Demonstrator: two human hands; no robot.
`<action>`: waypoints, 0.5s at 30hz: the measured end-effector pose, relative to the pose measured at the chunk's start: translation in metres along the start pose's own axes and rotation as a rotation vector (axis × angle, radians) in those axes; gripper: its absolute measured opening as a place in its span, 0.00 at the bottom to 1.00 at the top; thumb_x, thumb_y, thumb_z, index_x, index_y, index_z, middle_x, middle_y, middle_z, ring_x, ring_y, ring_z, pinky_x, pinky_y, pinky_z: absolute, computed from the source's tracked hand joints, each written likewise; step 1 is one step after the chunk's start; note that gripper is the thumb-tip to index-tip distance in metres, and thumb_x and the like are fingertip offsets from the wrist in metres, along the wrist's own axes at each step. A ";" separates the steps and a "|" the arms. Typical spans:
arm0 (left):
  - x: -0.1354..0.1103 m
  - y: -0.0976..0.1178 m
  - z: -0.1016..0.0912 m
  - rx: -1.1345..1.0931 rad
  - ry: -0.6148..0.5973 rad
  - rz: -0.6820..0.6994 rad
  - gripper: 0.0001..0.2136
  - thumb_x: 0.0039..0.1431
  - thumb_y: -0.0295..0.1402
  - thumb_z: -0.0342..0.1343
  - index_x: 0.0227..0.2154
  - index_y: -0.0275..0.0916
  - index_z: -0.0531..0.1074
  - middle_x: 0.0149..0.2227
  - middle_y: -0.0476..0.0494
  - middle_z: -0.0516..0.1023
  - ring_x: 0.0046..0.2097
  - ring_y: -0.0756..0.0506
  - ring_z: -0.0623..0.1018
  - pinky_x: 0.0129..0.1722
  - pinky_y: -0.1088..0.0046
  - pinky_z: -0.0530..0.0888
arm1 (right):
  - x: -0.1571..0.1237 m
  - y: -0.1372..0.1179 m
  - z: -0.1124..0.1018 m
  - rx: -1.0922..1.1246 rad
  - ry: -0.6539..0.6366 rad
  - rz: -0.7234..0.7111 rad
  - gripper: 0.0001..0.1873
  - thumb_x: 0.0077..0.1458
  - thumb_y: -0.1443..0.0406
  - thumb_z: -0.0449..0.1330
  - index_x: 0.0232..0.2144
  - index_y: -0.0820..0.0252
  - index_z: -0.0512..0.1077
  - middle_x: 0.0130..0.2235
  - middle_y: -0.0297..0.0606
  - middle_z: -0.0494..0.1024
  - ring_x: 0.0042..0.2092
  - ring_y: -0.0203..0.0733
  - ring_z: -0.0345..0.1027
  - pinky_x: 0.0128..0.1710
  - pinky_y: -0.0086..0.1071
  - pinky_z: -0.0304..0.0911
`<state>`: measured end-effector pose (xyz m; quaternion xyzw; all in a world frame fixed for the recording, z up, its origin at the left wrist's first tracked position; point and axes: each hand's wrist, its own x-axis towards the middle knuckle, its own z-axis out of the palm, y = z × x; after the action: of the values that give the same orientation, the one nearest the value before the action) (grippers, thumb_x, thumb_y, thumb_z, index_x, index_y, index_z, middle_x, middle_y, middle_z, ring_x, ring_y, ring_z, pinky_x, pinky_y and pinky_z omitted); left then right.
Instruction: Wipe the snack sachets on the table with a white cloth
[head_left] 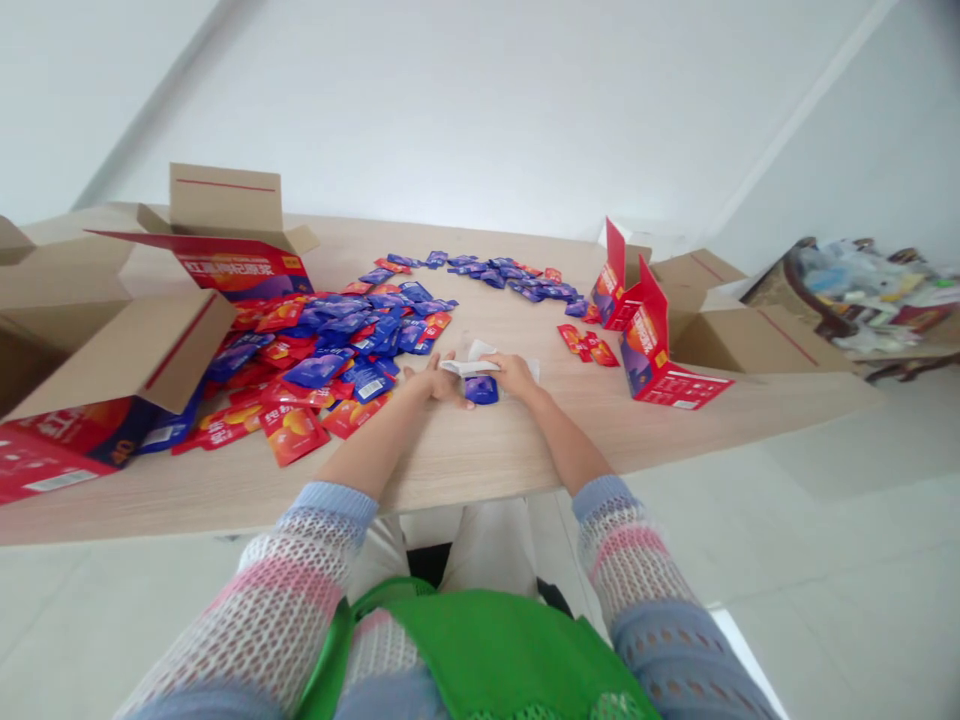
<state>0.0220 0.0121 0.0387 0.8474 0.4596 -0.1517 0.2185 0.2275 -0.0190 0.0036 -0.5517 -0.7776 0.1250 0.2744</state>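
My left hand (433, 380) and my right hand (514, 374) meet at the middle of the wooden table (480, 450). Both pinch the edges of a small clear plastic bag (474, 358). A blue sachet (481, 390) sits just below the bag between my hands; whether it is inside the bag I cannot tell. A big heap of blue and red sachets (330, 345) lies directly left of my left hand.
Open cardboard cartons (127, 350) stand at the left with a red printed box (240, 265) behind. More sachets (510, 275) lie at the far middle. Two red folded boxes (649, 345) and brown cartons (739, 320) stand to the right. A green bag (480, 650) rests on my lap.
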 end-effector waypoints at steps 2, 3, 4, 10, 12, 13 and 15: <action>-0.003 0.002 -0.002 0.033 -0.018 -0.036 0.53 0.37 0.60 0.59 0.65 0.53 0.41 0.67 0.48 0.22 0.62 0.21 0.23 0.48 0.25 0.41 | 0.002 -0.001 -0.001 -0.107 0.036 0.055 0.17 0.57 0.65 0.55 0.48 0.46 0.73 0.51 0.31 0.75 0.51 0.43 0.68 0.49 0.32 0.61; -0.004 0.004 -0.003 0.039 -0.020 -0.047 0.53 0.37 0.60 0.59 0.65 0.53 0.40 0.67 0.49 0.22 0.62 0.23 0.23 0.49 0.25 0.42 | 0.002 -0.003 -0.002 -0.148 0.044 0.069 0.18 0.57 0.65 0.54 0.49 0.45 0.72 0.53 0.30 0.73 0.53 0.43 0.66 0.50 0.32 0.60; -0.005 0.005 -0.003 0.040 -0.015 -0.054 0.53 0.37 0.60 0.58 0.65 0.53 0.40 0.67 0.49 0.23 0.62 0.24 0.23 0.50 0.26 0.42 | 0.002 -0.004 -0.004 -0.178 0.046 0.074 0.18 0.58 0.66 0.54 0.49 0.44 0.71 0.54 0.29 0.72 0.55 0.42 0.64 0.52 0.32 0.60; -0.003 0.009 -0.004 -0.013 0.028 -0.099 0.56 0.30 0.59 0.62 0.64 0.56 0.42 0.67 0.49 0.26 0.63 0.25 0.24 0.51 0.28 0.43 | -0.004 -0.019 -0.014 -0.238 0.001 0.078 0.18 0.59 0.65 0.51 0.49 0.44 0.72 0.52 0.28 0.74 0.55 0.41 0.64 0.58 0.35 0.52; -0.003 0.007 -0.003 -0.024 0.050 -0.087 0.56 0.29 0.56 0.64 0.64 0.58 0.42 0.67 0.48 0.27 0.63 0.25 0.25 0.51 0.29 0.43 | -0.008 -0.029 -0.017 -0.258 -0.021 0.036 0.19 0.58 0.66 0.52 0.49 0.44 0.72 0.47 0.29 0.77 0.51 0.40 0.67 0.63 0.39 0.41; -0.002 0.005 -0.003 -0.016 0.072 -0.075 0.55 0.28 0.55 0.64 0.64 0.58 0.44 0.68 0.47 0.28 0.63 0.25 0.25 0.50 0.28 0.42 | -0.009 -0.034 -0.018 -0.264 -0.022 -0.003 0.19 0.58 0.66 0.52 0.48 0.44 0.72 0.45 0.29 0.78 0.49 0.40 0.69 0.64 0.40 0.36; 0.000 0.001 -0.001 -0.011 0.092 -0.062 0.54 0.28 0.54 0.65 0.63 0.60 0.47 0.68 0.46 0.30 0.64 0.26 0.28 0.50 0.28 0.43 | -0.011 -0.044 -0.018 -0.267 -0.024 -0.059 0.17 0.56 0.65 0.53 0.46 0.42 0.74 0.42 0.28 0.79 0.45 0.40 0.70 0.65 0.41 0.29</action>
<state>0.0228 0.0118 0.0395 0.8375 0.4961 -0.1167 0.1971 0.2056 -0.0474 0.0369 -0.5589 -0.8064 0.0187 0.1926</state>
